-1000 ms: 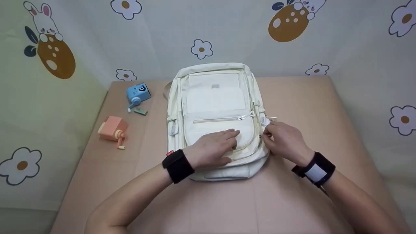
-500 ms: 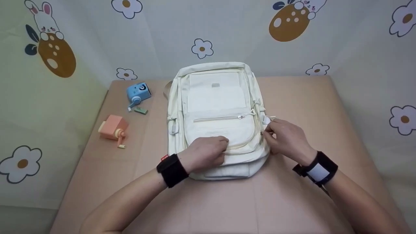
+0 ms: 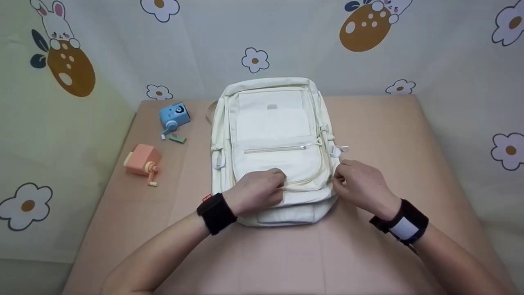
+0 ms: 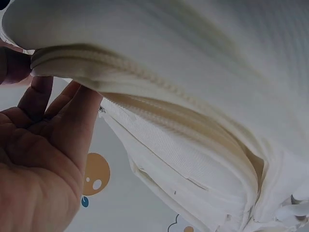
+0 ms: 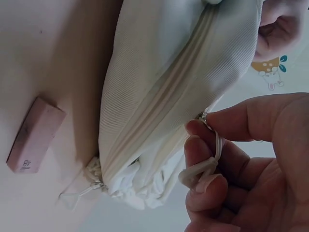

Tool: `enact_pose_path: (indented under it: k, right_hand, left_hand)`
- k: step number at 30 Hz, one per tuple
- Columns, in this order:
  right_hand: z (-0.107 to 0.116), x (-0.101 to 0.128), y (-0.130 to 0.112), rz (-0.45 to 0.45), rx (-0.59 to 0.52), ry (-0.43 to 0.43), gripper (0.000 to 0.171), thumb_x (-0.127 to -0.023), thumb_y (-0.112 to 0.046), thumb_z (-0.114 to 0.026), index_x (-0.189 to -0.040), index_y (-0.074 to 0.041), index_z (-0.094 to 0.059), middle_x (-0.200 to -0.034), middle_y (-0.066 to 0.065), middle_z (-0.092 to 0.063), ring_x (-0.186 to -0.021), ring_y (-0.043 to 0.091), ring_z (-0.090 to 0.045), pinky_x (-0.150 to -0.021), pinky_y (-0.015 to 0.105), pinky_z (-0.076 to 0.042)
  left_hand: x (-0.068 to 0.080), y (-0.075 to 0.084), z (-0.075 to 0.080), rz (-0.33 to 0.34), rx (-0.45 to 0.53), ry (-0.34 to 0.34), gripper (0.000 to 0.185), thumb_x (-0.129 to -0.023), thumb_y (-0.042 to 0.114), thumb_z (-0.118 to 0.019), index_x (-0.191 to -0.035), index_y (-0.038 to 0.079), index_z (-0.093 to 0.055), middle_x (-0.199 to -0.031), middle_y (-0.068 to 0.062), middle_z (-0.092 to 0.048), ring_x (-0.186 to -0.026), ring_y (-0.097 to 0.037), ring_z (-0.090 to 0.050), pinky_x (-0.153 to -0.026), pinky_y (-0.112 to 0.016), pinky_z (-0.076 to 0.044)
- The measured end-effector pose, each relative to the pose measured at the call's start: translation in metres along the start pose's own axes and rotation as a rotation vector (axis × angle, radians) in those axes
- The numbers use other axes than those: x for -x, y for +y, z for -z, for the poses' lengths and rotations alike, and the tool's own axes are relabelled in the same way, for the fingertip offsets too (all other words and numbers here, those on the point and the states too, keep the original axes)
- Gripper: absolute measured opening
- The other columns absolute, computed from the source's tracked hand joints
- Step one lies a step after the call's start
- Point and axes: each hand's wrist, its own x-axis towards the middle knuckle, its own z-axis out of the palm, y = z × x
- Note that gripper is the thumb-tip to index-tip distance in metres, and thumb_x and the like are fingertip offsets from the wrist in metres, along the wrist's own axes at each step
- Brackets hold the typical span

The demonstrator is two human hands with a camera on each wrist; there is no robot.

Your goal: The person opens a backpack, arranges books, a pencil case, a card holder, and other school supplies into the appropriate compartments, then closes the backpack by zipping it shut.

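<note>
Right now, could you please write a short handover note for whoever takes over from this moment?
Left hand: grips the front pocket's edge of the cream backpack, lying flat on the table.
Right hand: pinches the zipper pull cord at the pack's right side.
Done: both hands hold the pack; the pocket gapes partly.
Left: the rest of the zipper's run.
Blue sharpener and orange sharpener lie untouched, left.
</note>
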Motion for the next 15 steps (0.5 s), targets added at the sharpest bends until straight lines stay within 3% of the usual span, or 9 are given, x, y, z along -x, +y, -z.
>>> enact_pose_path:
  k: [7, 15]
  right_hand:
    - [0.001, 0.006, -0.02, 0.023, -0.026, -0.016, 0.014, -0.083, -0.01, -0.065, -0.073, -0.02, -0.061, -0.073, -0.01, -0.051, -0.064, 0.01, -0.046, -0.053, 0.028, -0.039]
    - [0.002, 0.007, -0.026, 0.024, -0.039, -0.008, 0.01, -0.085, -0.012, -0.067, -0.078, -0.019, -0.067, -0.076, -0.012, -0.053, -0.067, 0.008, -0.048, -0.054, 0.028, -0.041]
  left_hand:
    - [-0.001, 0.001, -0.001, 0.005, 0.003, -0.005, 0.007, -0.089, 0.011, -0.059, -0.085, 0.015, -0.057, -0.101, 0.003, -0.066, -0.071, -0.011, -0.057, -0.061, -0.031, -0.051]
    - [0.004, 0.0, -0.001, -0.037, 0.004, 0.024, 0.009, -0.09, 0.013, -0.063, -0.082, 0.015, -0.058, -0.092, 0.003, -0.064, -0.07, -0.012, -0.057, -0.06, -0.03, -0.05]
